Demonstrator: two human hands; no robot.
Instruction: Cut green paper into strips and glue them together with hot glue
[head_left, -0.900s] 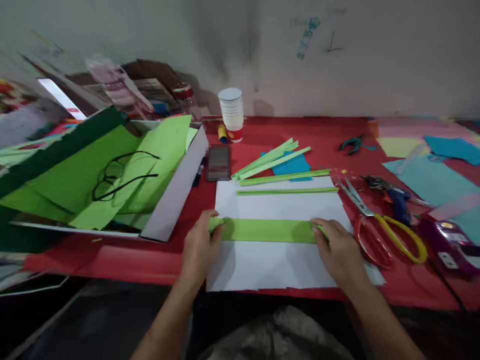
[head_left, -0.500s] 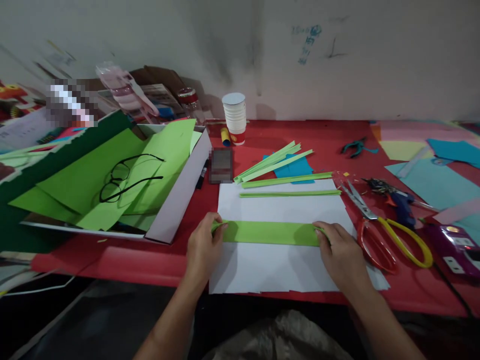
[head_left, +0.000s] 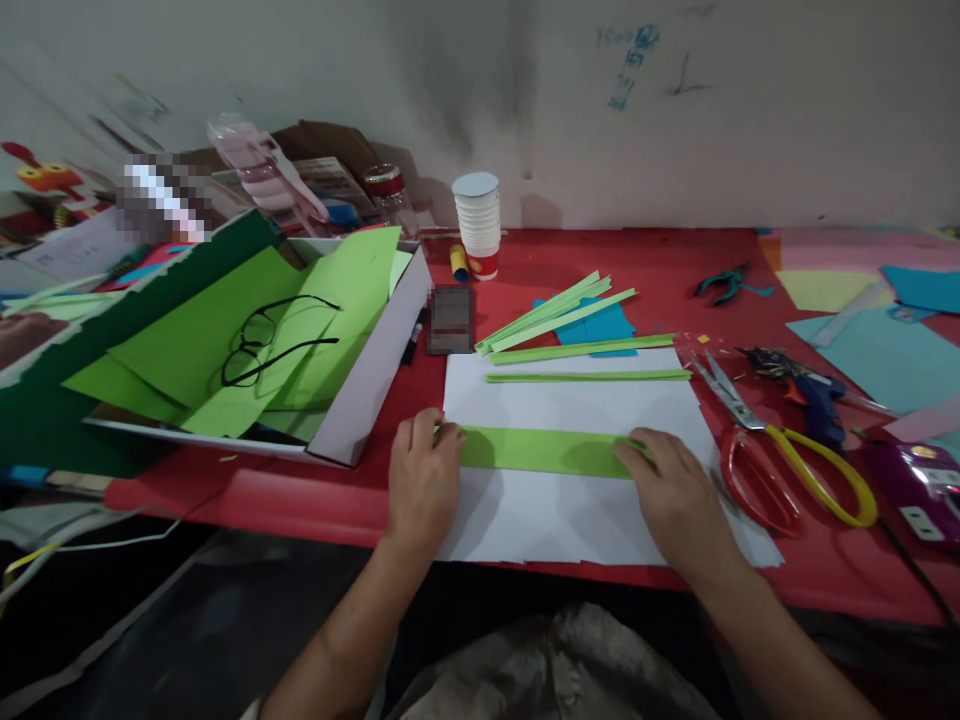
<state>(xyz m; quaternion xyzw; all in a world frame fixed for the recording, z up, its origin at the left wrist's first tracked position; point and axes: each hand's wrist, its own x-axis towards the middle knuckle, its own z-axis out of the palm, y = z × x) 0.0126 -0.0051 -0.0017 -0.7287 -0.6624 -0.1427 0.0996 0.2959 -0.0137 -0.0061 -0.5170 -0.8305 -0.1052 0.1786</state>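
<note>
A long, flat, bright green paper strip (head_left: 544, 451) is lying left to right between the bare left hand (head_left: 426, 485) and bare right hand (head_left: 679, 500); fingers are pinching both ends.

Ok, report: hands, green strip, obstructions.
Left fingers and right fingers holding opposite ends of green strip. Strip over white paper. Scissors at right, off the strip.

No text legible; blue-green handwriting (head_left: 634, 60) on wall (head_left: 787, 130) blurred.
</note>
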